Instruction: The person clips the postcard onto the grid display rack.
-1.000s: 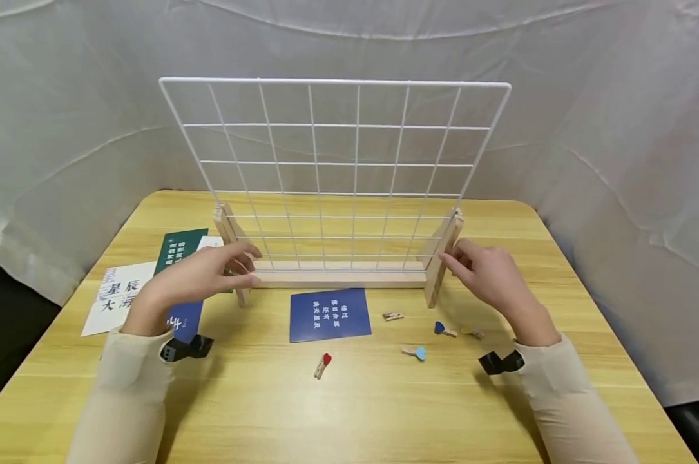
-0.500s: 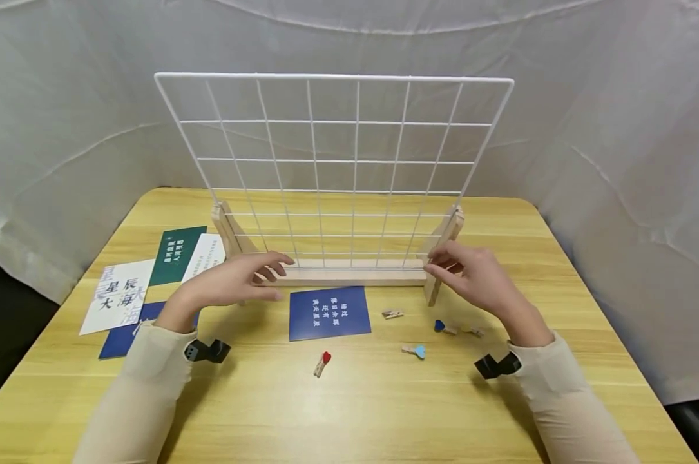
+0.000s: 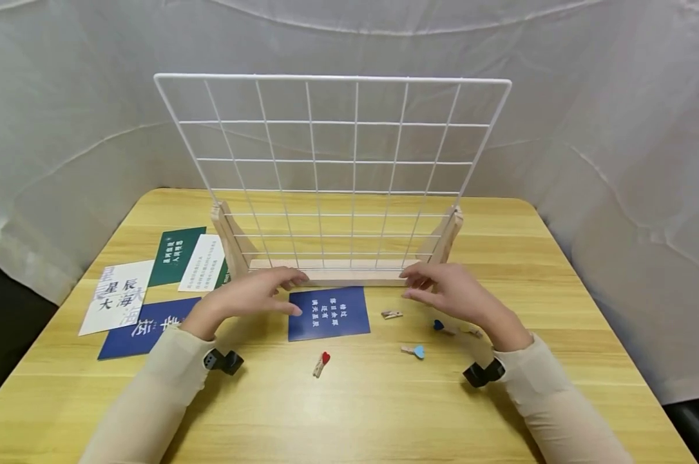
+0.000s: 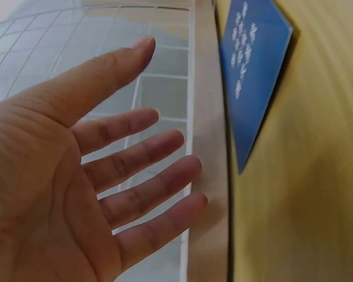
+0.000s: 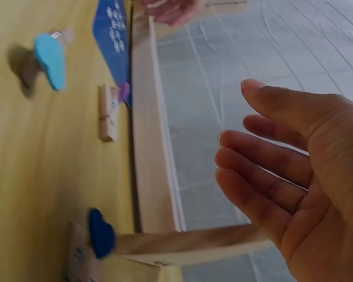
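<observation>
We have both hands hovering in front of the wire rack [image 3: 332,174], which stands upright toward the far edge of the desk [image 3: 349,412] on a wooden base [image 3: 332,277]. Our left hand [image 3: 250,299] is relaxed with fingers spread and holds nothing; our right hand [image 3: 453,296] is just as loose and empty. The blue card [image 3: 328,314] lies flat just in front of the base, between the two hands, its long axis running side to side. Our left fingertips [image 3: 294,311] sit at its left edge, so that hand is nearer. Small wooden clips [image 3: 392,314] lie near the right hand.
</observation>
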### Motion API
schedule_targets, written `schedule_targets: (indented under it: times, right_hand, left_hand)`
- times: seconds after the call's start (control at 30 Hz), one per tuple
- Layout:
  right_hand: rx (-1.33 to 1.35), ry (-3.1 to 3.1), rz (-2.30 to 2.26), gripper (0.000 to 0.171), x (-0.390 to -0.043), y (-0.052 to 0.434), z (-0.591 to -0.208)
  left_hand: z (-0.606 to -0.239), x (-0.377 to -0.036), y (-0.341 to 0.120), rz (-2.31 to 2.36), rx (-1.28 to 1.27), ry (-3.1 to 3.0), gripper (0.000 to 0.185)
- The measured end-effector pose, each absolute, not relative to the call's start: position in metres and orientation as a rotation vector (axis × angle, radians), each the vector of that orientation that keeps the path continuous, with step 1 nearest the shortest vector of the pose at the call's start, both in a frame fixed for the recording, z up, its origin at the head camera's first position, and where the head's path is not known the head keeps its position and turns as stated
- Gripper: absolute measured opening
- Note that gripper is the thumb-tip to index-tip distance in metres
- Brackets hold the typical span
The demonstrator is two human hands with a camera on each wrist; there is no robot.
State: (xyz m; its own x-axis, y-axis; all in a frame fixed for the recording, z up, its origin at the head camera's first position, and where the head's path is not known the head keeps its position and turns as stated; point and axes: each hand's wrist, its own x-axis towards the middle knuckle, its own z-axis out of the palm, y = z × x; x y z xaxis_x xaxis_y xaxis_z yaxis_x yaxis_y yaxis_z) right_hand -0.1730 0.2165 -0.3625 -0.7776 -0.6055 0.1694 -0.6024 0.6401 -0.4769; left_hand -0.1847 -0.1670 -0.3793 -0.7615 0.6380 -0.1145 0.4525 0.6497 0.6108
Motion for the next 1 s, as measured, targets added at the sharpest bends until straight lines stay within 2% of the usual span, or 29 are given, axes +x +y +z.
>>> schedule_targets:
  times: [0.4,1.0]
  right_hand:
    - [-1.032,2.691,-0.774,0.042,-0.170,0.202,-0.386]
    - [-1.092,2.647,-0.697,0.043,-0.172,0.192,-0.405]
  left_hand:
    - [-0.390,-0.181,-0.155,0.719,0.902,2.643,0.064]
    - [-0.401,-0.173,-0.139,0.506,0.915,2.734,0.070]
